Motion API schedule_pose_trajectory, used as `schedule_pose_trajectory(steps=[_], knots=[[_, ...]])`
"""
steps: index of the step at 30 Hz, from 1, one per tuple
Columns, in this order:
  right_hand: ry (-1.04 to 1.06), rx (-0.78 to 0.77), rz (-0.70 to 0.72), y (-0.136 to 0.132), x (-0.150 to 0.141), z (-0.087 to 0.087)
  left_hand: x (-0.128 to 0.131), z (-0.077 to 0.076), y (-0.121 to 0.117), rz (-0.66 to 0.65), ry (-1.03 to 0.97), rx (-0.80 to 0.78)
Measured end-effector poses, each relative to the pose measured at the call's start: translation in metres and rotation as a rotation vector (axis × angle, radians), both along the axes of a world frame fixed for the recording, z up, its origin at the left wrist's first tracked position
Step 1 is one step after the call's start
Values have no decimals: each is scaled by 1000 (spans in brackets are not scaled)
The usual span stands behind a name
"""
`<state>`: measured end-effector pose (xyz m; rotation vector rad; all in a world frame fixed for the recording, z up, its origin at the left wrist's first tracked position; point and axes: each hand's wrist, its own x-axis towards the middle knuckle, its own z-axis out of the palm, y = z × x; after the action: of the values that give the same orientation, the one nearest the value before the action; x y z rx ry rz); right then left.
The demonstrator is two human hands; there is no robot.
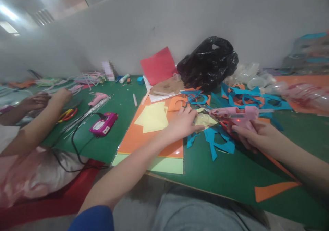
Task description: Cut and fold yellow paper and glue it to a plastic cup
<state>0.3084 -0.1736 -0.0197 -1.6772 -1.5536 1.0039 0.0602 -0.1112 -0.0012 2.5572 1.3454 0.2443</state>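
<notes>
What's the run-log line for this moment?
left hand: on orange card | right hand: holding pink glue gun | nearby: blue paper cutouts

Glue gun (233, 113) right of paper stack (151, 135), plastic bag (207, 64) behind, against wall (154, 18)

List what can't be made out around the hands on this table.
Scissors: head view, partly hidden by the glue gun and right hand.
Clear piece: head view, edge covered by the left hand.
White item: head view, pixelated, unreadable.
Plastic bottle: head view, cut off by the right edge.
</notes>
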Motion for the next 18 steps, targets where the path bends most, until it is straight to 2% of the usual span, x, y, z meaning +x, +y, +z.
schedule_pose_trajectory(steps=[10, 18], knots=[[3, -25, 7, 0, 1, 1, 1, 4, -3, 0, -10, -24], [-85, -26, 35, 2, 5, -2, 1, 5, -3, 1, -7, -25]])
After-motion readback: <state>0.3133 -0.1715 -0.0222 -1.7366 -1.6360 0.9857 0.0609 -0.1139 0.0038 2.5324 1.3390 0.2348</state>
